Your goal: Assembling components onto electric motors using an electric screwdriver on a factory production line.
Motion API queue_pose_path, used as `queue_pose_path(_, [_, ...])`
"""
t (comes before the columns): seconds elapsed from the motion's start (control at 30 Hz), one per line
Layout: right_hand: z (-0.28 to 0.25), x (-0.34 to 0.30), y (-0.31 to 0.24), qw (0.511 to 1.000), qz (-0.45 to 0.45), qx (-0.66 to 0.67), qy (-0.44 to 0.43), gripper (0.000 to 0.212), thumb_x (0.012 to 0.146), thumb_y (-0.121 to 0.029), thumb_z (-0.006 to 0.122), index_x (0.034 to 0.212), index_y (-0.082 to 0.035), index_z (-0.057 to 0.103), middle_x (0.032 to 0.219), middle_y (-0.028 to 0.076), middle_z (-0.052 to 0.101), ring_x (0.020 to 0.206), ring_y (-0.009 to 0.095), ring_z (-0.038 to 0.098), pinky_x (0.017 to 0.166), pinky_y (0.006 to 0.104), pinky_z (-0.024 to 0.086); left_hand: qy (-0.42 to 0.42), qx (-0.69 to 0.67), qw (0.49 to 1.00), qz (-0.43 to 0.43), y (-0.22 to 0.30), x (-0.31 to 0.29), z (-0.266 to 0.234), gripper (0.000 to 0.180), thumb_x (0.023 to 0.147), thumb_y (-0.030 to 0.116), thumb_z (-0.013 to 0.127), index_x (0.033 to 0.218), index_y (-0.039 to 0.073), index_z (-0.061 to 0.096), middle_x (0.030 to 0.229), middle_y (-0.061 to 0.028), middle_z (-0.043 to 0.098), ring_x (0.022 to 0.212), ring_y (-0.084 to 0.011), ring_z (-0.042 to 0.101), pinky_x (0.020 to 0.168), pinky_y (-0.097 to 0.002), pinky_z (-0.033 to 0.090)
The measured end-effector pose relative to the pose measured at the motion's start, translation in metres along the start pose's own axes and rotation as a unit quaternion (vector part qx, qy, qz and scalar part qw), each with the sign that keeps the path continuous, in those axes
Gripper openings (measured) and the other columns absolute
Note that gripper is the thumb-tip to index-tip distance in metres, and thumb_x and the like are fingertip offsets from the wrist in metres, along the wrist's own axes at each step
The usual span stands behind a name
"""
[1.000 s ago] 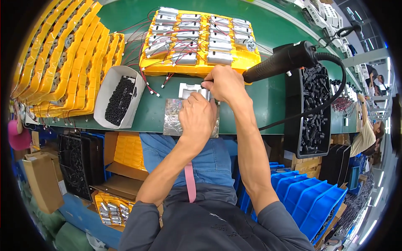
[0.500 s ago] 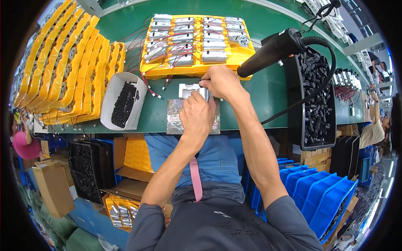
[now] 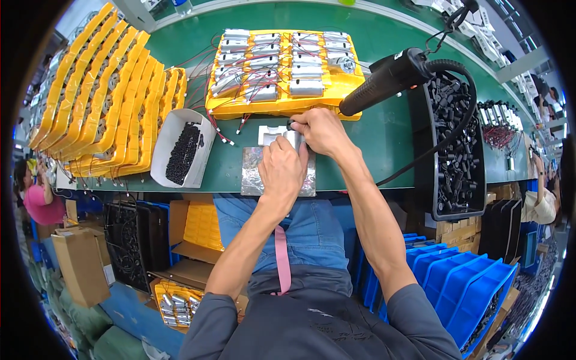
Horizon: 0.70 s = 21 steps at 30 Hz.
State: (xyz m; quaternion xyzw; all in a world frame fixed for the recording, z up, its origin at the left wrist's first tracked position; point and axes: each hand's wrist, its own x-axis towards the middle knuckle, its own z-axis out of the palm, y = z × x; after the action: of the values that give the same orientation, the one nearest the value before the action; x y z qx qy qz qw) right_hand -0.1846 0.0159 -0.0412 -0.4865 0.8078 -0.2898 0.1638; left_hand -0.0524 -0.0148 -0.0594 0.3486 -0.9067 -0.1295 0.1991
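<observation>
My left hand (image 3: 281,167) is closed around a silver cylindrical motor (image 3: 294,138) above a shiny metallic sheet (image 3: 251,174). My right hand (image 3: 324,131) pinches a small black part (image 3: 291,125) at the motor's far end; the fingers cover most of it. A white notched block (image 3: 267,132) sits just beyond my left fingers. Behind both hands lies a yellow tray (image 3: 240,108) holding rows of silver motors with red and black wires. A black corded driver-like tool (image 3: 384,81) hangs with its tip over the tray's near right corner.
A white box (image 3: 206,153) of tiny black pieces stands at left, beside tall stacked yellow trays (image 3: 111,108). On the right is a black bin (image 3: 424,156) of black parts, with the tool's cable (image 3: 444,139) crossing it. Blue crates (image 3: 456,276) stand below the green table (image 3: 360,174).
My right hand has shifted slightly and now shows the small black part at the motor's end. My left hand stays on the motor. The whole view has moved slightly.
</observation>
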Motion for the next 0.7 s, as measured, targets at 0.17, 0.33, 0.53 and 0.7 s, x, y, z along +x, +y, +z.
queue_pose_path(0.17, [0.005,-0.002,0.004,0.999,-0.022,0.03,0.024,0.013,0.083,-0.016,0.061,0.087,-0.007,0.07,0.078,0.019,0.064,0.082,0.038,0.061,0.074,0.0443,0.046,0.01,0.007,1.0,-0.027,0.006,-0.002,0.0,0.04,0.08,0.027,0.066,0.093,-0.008,0.054,0.082,-0.0191,0.059,0.081,-0.0322,0.059,0.063,-0.0399,0.051])
queue_pose_path(0.33, [0.009,-0.01,0.008,0.997,-0.072,-0.01,0.027,0.017,0.083,-0.013,0.059,0.095,-0.005,0.068,0.081,0.018,0.064,0.089,0.036,0.059,0.079,0.043,0.045,0.013,-0.016,1.0,-0.012,-0.004,-0.008,-0.019,0.04,0.079,0.025,0.066,0.097,-0.008,0.054,0.085,-0.0208,0.057,0.084,-0.0337,0.057,0.07,-0.0411,0.05])
queue_pose_path(0.53, [0.013,-0.025,0.024,0.981,-0.132,0.032,0.142,0.027,0.082,-0.001,0.058,0.108,0.0,0.062,0.1,0.018,0.063,0.094,0.035,0.058,0.084,0.0398,0.045,0.123,-0.09,0.987,-0.056,-0.095,0.0,-0.102,0.029,0.081,0.013,0.061,0.103,-0.005,0.059,0.093,-0.0216,0.061,0.089,-0.0368,0.058,0.081,-0.0436,0.046])
queue_pose_path(0.7, [0.013,-0.044,0.019,0.962,-0.155,-0.02,0.223,0.031,0.082,0.002,0.056,0.112,-0.001,0.061,0.11,0.016,0.061,0.101,0.035,0.057,0.093,0.0386,0.043,-0.094,0.025,0.993,-0.07,-0.184,0.02,-0.14,0.032,0.078,0.01,0.065,0.103,-0.009,0.059,0.088,-0.0228,0.064,0.08,-0.0327,0.063,0.075,-0.0378,0.05])
